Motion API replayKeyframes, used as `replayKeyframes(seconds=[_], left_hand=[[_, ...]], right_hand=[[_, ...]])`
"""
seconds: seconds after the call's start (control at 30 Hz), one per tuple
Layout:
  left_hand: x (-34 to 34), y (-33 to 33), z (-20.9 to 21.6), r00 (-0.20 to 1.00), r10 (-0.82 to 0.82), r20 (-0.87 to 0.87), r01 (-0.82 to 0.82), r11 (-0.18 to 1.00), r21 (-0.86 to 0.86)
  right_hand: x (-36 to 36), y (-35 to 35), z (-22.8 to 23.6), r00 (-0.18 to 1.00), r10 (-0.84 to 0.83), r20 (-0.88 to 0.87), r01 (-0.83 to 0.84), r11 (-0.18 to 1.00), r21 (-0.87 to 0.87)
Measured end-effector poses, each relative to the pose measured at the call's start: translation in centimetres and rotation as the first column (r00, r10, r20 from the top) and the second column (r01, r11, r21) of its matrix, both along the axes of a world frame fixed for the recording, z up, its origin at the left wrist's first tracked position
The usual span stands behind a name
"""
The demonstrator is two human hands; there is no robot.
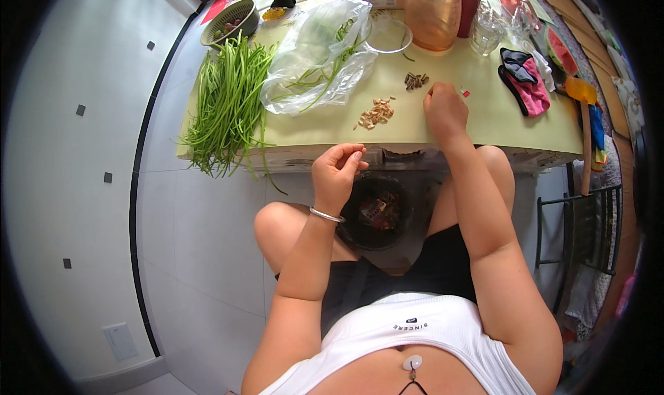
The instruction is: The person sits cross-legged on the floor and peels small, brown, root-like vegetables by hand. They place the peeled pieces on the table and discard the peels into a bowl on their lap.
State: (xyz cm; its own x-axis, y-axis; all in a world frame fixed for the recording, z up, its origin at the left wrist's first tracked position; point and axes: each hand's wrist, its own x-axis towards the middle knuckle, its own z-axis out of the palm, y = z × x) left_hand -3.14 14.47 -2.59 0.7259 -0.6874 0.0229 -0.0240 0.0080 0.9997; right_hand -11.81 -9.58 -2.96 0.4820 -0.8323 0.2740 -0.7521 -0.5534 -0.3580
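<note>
My left hand (335,176), with a silver bangle at the wrist, hovers just off the table's near edge. Its thumb and fingertips are pinched together; anything between them is too small to make out. On the tabletop my right hand (445,111) is curled closed, its fingertips hidden. Just beyond it lies a small pile of dark, seed-like pieces (416,81), and a tiny red scrap (465,93) is by its knuckles. Between my hands, a looser pile of pale, seed-like pieces (375,113) is spread on the table. Below, between my knees, stands a dark bin (377,212) with scraps inside.
Long green stems (228,105) overhang the table (304,131) at left, beside a clear plastic bag (315,56) and a basket (230,23). Farther right stand an orange jar (433,15) and a glass (487,35); a pink-black cloth item (527,84) lies nearer.
</note>
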Motion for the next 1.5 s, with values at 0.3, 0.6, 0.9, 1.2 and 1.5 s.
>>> replayKeyframes(seconds=[0.3, 0.6, 0.9, 1.2, 1.5], left_hand=[[-1.4, -0.2, 0.7, 0.863, 0.097, 0.495, -0.07, 0.995, -0.073], [-1.4, -0.1, 1.0, 0.696, 0.12, 0.708, -0.083, 0.993, -0.086], [-1.6, -0.2, 1.1, 0.646, 0.182, 0.742, -0.162, 0.982, -0.1], [-1.9, 0.0, 1.1, 0.541, 0.159, 0.826, -0.21, 0.976, -0.051], [-1.9, 0.6, 1.5, 0.908, 0.16, 0.388, -0.127, 0.986, -0.109]], right_hand=[[-0.8, 4.2, 2.0, 0.733, 0.283, 0.619, -0.675, 0.419, 0.608], [-0.8, 8.3, 2.0, 0.653, 0.248, 0.716, -0.753, 0.11, 0.648], [-0.9, 9.7, 1.6, 0.681, 0.154, 0.716, -0.727, 0.256, 0.637], [-0.7, 11.5, 0.8, 0.655, 0.189, 0.732, -0.726, 0.426, 0.54], [-0.3, 10.9, 0.9, 0.606, 0.12, 0.786, -0.79, 0.211, 0.576]])
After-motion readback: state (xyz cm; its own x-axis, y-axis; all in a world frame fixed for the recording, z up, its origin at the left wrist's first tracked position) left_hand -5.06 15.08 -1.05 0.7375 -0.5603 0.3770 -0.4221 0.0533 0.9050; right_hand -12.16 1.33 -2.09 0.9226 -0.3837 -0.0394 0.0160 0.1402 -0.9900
